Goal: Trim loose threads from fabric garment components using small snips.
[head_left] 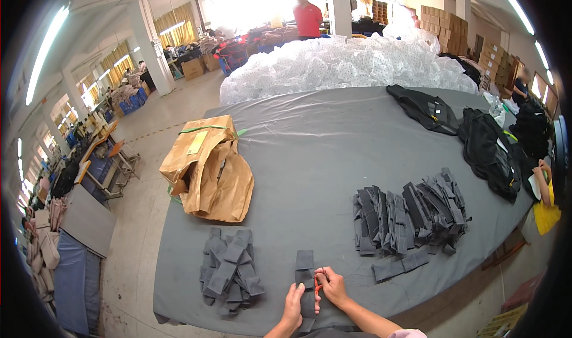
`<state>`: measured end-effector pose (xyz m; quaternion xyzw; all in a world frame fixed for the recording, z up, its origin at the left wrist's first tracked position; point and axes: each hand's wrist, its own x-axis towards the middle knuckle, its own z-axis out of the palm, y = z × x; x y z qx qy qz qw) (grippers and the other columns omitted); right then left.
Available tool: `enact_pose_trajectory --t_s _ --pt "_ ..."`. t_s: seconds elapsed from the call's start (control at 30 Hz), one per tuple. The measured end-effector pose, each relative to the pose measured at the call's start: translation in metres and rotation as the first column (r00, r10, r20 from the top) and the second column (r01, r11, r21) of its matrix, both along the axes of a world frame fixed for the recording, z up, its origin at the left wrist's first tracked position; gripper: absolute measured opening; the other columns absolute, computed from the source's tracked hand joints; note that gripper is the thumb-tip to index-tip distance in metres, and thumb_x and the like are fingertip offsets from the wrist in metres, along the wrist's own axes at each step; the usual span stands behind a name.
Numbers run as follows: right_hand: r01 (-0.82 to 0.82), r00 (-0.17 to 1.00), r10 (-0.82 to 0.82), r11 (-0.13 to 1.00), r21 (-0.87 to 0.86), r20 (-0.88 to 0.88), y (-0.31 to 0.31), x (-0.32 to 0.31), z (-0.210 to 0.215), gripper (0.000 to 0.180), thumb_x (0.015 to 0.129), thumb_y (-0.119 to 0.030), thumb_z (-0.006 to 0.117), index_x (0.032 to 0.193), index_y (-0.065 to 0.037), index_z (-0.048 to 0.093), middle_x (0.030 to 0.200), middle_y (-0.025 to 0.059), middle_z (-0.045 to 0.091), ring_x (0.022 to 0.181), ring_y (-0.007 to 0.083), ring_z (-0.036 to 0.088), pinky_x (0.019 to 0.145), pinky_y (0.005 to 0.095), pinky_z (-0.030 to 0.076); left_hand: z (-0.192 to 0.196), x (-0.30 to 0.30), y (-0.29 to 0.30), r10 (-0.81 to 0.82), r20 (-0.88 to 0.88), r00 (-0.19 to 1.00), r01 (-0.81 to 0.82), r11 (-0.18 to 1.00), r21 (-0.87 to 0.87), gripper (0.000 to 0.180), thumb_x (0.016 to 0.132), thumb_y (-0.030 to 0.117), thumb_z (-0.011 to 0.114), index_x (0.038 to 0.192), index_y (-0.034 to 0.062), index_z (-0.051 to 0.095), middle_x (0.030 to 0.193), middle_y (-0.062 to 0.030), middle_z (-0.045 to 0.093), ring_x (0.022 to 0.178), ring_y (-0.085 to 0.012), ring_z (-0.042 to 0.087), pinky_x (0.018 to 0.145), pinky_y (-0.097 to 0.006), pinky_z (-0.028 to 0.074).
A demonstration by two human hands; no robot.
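Note:
Near the front edge of the grey cloth-covered table (286, 183), my left hand (291, 307) is closed on a dark grey fabric strip (304, 260), which lies lengthwise away from me. My right hand (335, 287) grips small red-handled scissors (317, 285) against the strip's right side; the blades are too small to make out. Left of my hands sits a loose pile of similar grey fabric pieces (229, 272). To the right, a larger heap of grey strips (411, 213) lies in rows, with one folded strip (400, 267) in front of it.
A crumpled brown paper sack (211, 171) stands at the table's left edge. Black bags (491, 153) lie at the far right. White dotted plastic wrapping (351, 64) is heaped beyond the table. A person in yellow (545, 210) is at the right edge; another in red (307, 20) stands behind.

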<state>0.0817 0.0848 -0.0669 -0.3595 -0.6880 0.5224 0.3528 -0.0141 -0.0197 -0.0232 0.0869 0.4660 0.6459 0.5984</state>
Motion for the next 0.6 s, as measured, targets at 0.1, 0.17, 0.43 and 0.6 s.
enact_pose_trajectory --t_s 0.1,0.17,0.43,0.6 --pt "0.002 1.000 -0.003 1.000 0.027 0.006 0.0007 -0.0007 0.0016 0.014 0.091 -0.013 0.055 0.096 -0.001 0.060 0.076 0.0084 0.066 0.068 0.0119 0.063 0.060 0.0258 0.049 0.0026 -0.0003 0.0010 0.009 -0.014 1.000 -0.010 1.000 -0.026 0.034 0.096 0.032 0.043 0.108 0.0000 0.040 0.072 -0.0147 0.060 0.052 -0.0224 0.059 0.046 -0.033 0.050" --pt "0.005 1.000 -0.005 0.999 0.035 0.012 0.0010 -0.0010 0.0021 0.014 0.091 -0.013 0.055 0.096 -0.001 0.060 0.075 0.0082 0.066 0.067 0.0115 0.062 0.060 0.0258 0.048 0.0045 -0.0004 0.0012 0.002 -0.014 1.000 -0.003 0.999 -0.037 0.035 0.096 0.032 0.043 0.109 0.0003 0.040 0.073 -0.0144 0.061 0.052 -0.0223 0.059 0.046 -0.033 0.051" --pt "0.005 1.000 -0.004 0.999 0.038 -0.003 0.0009 -0.0017 -0.0004 0.013 0.091 -0.013 0.055 0.096 -0.001 0.060 0.074 0.0078 0.065 0.066 0.0116 0.062 0.059 0.0257 0.049 0.0046 0.0002 0.0008 0.007 -0.012 1.000 -0.007 0.999 -0.042 0.035 0.096 0.034 0.043 0.108 0.0014 0.041 0.074 -0.0135 0.061 0.053 -0.0222 0.060 0.047 -0.033 0.051" --pt "-0.002 1.000 0.002 1.000 0.028 -0.008 0.0012 -0.0017 -0.0035 0.013 0.091 -0.012 0.055 0.095 -0.001 0.060 0.075 0.0077 0.065 0.066 0.0120 0.063 0.059 0.0257 0.049 0.0029 -0.0006 0.0002 -0.006 0.003 1.000 0.006 1.000 -0.022 0.032 0.096 0.033 0.043 0.105 0.0032 0.040 0.075 -0.0148 0.062 0.053 -0.0213 0.060 0.049 -0.034 0.052"
